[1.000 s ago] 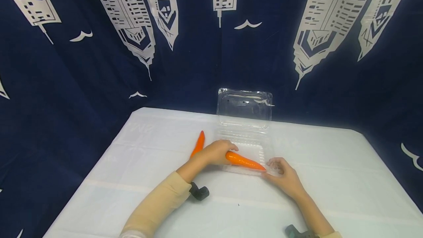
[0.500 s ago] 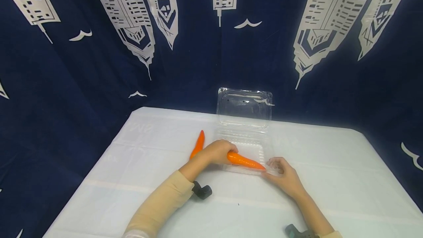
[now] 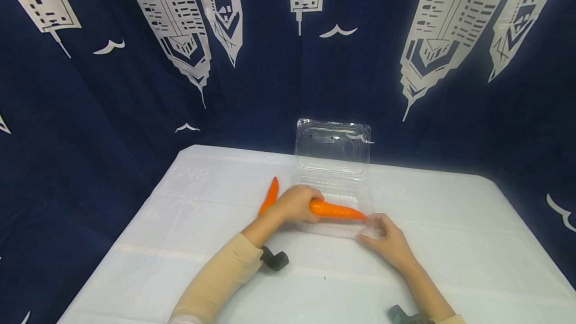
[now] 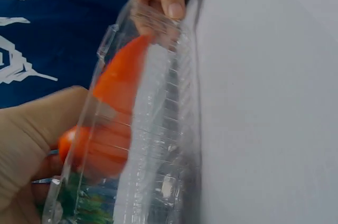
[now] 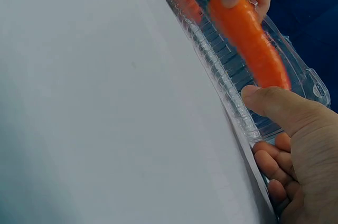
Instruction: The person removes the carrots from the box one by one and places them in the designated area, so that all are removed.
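My left hand grips an orange carrot by its thick end, over the base of a clear plastic clamshell container. The carrot's narrow tip points right, close to my right hand. In the right wrist view, the left thumb presses on the carrot near its green top. My right hand pinches the container's near right corner, thumb over the rim and fingers curled outside. A second carrot lies left of the container, partly hidden behind the left hand and forearm.
The container's clear lid stands raised at the back. A white cloth covers the table, and a dark blue printed curtain hangs behind it. Dark wrist-mounted devices sit at both wrists.
The held carrot has risen a little in the head view, its tip shifting slightly right and away from the front rim. My left hand moved with it; the right hand stays put.
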`<state>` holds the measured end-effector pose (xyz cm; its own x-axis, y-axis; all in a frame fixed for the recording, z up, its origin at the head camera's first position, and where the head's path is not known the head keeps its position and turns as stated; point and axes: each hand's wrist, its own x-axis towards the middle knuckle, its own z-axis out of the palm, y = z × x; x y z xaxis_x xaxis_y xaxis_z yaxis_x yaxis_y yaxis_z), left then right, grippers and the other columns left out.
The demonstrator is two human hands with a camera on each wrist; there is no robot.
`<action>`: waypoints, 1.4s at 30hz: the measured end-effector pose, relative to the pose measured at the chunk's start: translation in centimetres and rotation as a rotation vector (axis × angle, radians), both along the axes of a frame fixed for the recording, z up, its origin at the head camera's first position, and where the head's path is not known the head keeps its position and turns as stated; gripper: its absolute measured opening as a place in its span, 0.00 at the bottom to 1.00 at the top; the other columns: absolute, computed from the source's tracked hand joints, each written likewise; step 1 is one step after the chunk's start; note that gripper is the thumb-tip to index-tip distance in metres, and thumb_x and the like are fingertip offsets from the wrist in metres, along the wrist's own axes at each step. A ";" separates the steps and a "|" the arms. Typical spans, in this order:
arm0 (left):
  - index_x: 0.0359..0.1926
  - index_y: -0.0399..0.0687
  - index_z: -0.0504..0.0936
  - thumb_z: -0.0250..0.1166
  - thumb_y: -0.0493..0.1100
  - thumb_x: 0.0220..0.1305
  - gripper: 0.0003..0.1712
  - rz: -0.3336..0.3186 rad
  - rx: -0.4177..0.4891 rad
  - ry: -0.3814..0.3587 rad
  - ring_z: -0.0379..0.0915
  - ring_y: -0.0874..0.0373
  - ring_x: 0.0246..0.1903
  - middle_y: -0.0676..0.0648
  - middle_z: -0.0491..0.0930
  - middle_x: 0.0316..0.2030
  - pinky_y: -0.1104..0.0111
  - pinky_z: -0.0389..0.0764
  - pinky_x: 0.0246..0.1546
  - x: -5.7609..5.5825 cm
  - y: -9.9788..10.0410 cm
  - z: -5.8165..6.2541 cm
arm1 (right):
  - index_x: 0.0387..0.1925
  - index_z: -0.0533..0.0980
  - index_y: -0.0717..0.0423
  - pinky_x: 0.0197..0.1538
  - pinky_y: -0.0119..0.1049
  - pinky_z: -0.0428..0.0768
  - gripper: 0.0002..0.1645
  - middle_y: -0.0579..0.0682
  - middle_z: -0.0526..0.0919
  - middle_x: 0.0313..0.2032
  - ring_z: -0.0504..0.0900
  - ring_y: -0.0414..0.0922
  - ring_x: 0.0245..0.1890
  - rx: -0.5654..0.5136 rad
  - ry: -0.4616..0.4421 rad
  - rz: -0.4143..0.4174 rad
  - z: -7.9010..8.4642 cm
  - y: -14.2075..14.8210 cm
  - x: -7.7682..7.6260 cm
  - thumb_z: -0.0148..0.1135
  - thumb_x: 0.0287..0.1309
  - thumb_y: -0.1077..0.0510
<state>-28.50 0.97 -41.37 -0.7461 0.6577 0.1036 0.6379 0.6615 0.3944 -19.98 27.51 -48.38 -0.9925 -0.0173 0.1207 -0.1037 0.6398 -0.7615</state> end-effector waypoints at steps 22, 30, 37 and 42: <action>0.42 0.48 0.82 0.72 0.51 0.44 0.22 0.292 0.528 -0.207 0.74 0.60 0.31 0.54 0.80 0.35 0.70 0.77 0.30 1.7 -3.7 1.4 | 0.48 0.70 0.53 0.52 0.54 0.69 0.34 0.56 0.77 0.48 0.73 0.55 0.51 0.007 0.019 -0.011 0.0 -0.2 -0.1 0.70 0.43 0.40; 0.41 0.50 0.82 0.73 0.53 0.44 0.22 0.386 0.561 -0.143 0.74 0.60 0.31 0.54 0.80 0.32 0.69 0.77 0.28 1.9 -5.5 1.3 | 0.49 0.70 0.54 0.53 0.56 0.68 0.35 0.58 0.76 0.50 0.72 0.57 0.53 0.012 0.005 -0.016 0.1 -0.2 -0.1 0.68 0.44 0.39; 0.39 0.49 0.82 0.73 0.51 0.44 0.20 0.458 0.606 -0.106 0.75 0.59 0.29 0.52 0.81 0.31 0.68 0.77 0.27 2.4 -6.8 1.1 | 0.49 0.69 0.53 0.53 0.56 0.68 0.35 0.58 0.76 0.50 0.72 0.57 0.52 0.010 0.015 -0.008 0.0 -0.2 0.0 0.69 0.44 0.39; 0.41 0.50 0.82 0.73 0.52 0.44 0.21 0.526 0.634 -0.119 0.74 0.58 0.30 0.52 0.80 0.32 0.68 0.77 0.25 2.8 -7.6 0.8 | 0.49 0.69 0.54 0.53 0.56 0.68 0.35 0.58 0.75 0.50 0.71 0.57 0.52 0.001 0.021 -0.008 -0.1 -0.2 0.0 0.69 0.44 0.40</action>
